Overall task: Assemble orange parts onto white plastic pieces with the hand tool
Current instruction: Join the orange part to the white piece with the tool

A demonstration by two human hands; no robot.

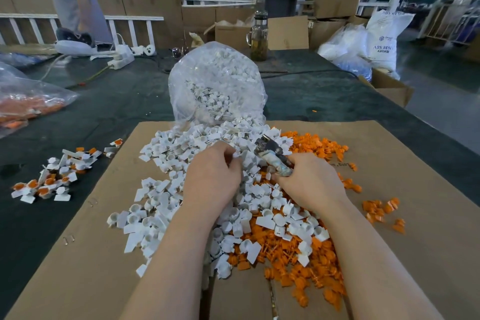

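Observation:
A heap of white plastic pieces [166, 189] spills from a clear bag [215, 80] onto a cardboard sheet [415, 215]. Orange parts [293, 254] lie in a pile to the right and front of it. My left hand [211, 176] hovers over the white heap, its fingertips pinching a small white piece [237, 155]. My right hand [311, 182] grips the taped handle of the hand tool [272, 156]. The tool's metal head points up and left, toward the left fingertips.
A small group of assembled white-and-orange pieces [49, 176] sits on the dark table to the left. A bag of orange parts [28, 104] lies far left. Behind stand a glass jug [259, 36], a power strip [120, 60], cardboard boxes and white sacks [384, 36]. A person stands at the back left.

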